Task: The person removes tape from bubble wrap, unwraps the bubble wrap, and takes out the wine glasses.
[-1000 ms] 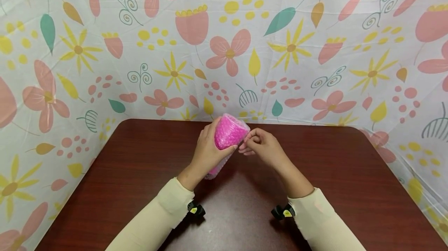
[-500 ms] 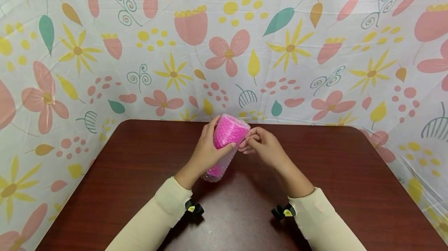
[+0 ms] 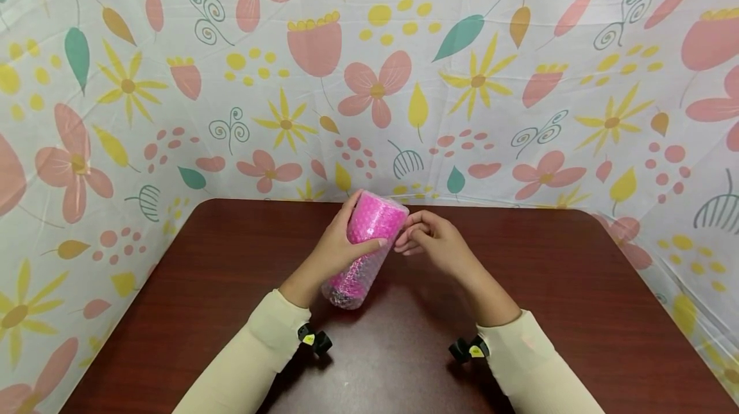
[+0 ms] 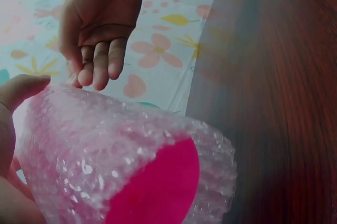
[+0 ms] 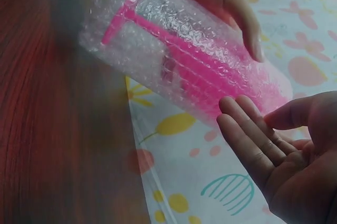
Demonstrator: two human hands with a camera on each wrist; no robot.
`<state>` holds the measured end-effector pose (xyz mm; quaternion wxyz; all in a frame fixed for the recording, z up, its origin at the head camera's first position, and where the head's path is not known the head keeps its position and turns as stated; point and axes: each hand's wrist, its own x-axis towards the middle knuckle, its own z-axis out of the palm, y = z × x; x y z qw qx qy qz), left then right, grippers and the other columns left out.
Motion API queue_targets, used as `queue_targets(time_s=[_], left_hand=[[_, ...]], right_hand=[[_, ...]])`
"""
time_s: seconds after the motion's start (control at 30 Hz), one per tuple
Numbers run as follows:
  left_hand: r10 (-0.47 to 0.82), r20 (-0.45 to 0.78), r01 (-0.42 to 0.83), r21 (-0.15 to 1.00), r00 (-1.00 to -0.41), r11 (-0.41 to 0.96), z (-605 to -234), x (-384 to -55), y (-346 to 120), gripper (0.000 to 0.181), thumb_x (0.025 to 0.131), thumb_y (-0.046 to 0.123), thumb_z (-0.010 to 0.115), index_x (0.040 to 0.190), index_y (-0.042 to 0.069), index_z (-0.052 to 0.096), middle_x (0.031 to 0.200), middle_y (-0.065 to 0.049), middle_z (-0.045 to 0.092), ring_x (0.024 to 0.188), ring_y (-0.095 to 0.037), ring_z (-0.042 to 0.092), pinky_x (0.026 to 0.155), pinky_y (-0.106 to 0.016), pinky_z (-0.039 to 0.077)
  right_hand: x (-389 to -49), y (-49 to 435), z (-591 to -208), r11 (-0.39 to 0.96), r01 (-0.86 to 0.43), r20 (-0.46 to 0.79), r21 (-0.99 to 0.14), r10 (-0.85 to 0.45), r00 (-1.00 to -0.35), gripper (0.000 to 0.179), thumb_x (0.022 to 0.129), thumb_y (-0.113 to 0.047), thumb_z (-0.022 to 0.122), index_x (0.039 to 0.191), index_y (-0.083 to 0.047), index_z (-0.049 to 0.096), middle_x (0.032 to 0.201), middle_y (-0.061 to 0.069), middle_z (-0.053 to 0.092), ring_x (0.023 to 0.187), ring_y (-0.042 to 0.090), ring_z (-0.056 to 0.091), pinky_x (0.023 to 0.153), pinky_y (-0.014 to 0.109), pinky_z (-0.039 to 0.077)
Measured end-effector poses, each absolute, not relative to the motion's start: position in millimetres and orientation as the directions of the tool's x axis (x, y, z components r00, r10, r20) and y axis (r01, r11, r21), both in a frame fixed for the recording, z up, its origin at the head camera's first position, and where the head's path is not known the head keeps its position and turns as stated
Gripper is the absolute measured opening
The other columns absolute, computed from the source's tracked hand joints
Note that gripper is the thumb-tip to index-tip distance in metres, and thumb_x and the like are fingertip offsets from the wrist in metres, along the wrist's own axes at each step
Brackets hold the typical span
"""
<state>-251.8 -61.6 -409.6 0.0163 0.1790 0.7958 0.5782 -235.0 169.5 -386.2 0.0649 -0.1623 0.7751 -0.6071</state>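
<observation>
A long, roughly cylindrical bundle of bubble wrap (image 3: 367,266) with a pink object (image 5: 210,71) inside tilts over the table. My left hand (image 3: 333,248) grips its side, thumb across the front. In the left wrist view, the pink object's smooth round end (image 4: 163,182) shows inside the wrap's open end. My right hand (image 3: 437,241) is at the bundle's upper right, thumb and forefinger pinching the wrap at its edge. Its other fingers (image 5: 245,134) extend loosely beside the bundle. A pink T-shaped part (image 5: 126,14) shows through the clear wrap at the lower end.
Beneath both hands is a dark reddish-brown wooden table (image 3: 231,285). A white floral cloth (image 3: 369,35) hangs behind it and along both sides. Black wrist cameras (image 3: 314,339) sit at the cream sleeves' cuffs.
My left hand has turned and tilted the bundle, its lower end swinging left and nearer, so more of its length shows. The left wrist has shifted slightly left; my right hand stays almost still.
</observation>
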Motion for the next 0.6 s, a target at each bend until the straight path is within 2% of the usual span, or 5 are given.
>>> queue_targets(time_s=[0.17,0.27,0.43,0.6], left_hand=[[0.313,0.155,0.247,0.928,-0.937,0.278,-406.0,-250.6,-62.8,0.091,0.090,0.030,0.074,0.160,0.043,0.017,0.163,-0.001,0.031,0.133,-0.031,0.049,0.103,-0.055,0.050],[0.307,0.139,0.227,0.935,-0.942,0.272,-404.3,-249.5,-63.2,0.088,0.092,0.030,0.072,0.158,0.048,0.017,0.162,-0.002,0.034,0.130,-0.032,0.052,0.099,-0.053,0.053],[0.293,0.139,0.208,0.953,-0.946,0.219,-404.2,-250.5,-62.8,0.097,0.088,0.026,0.077,0.160,0.044,0.014,0.149,-0.007,0.045,0.127,-0.030,0.055,0.098,-0.049,0.054],[0.289,0.087,0.153,0.965,-0.953,0.214,-406.1,-251.6,-61.8,0.101,0.082,0.028,0.084,0.159,0.042,0.018,0.148,-0.005,0.046,0.126,-0.027,0.055,0.099,-0.048,0.053]], right_hand=[[-235.3,171.4,-384.5,0.220,-0.166,0.092,-0.961,-0.309,-0.947,0.022,0.104,-0.005,0.047,0.121,0.008,0.054,0.100,0.031,0.069,0.092,0.048,0.071,0.079,0.046,0.062],[-235.7,172.3,-384.0,0.210,-0.167,0.095,-0.963,-0.313,-0.945,0.024,0.104,-0.004,0.046,0.122,0.010,0.054,0.098,0.033,0.068,0.088,0.043,0.073,0.080,0.050,0.062],[-236.5,173.8,-384.7,0.213,-0.166,0.094,-0.963,-0.315,-0.944,0.027,0.104,-0.004,0.045,0.124,0.011,0.054,0.092,0.030,0.066,0.080,0.029,0.075,0.080,0.052,0.061],[-236.6,173.6,-384.3,0.231,-0.175,0.091,-0.957,-0.335,-0.938,0.031,0.105,-0.005,0.043,0.130,0.009,0.055,0.091,0.030,0.064,0.081,0.030,0.075,0.079,0.049,0.061]])
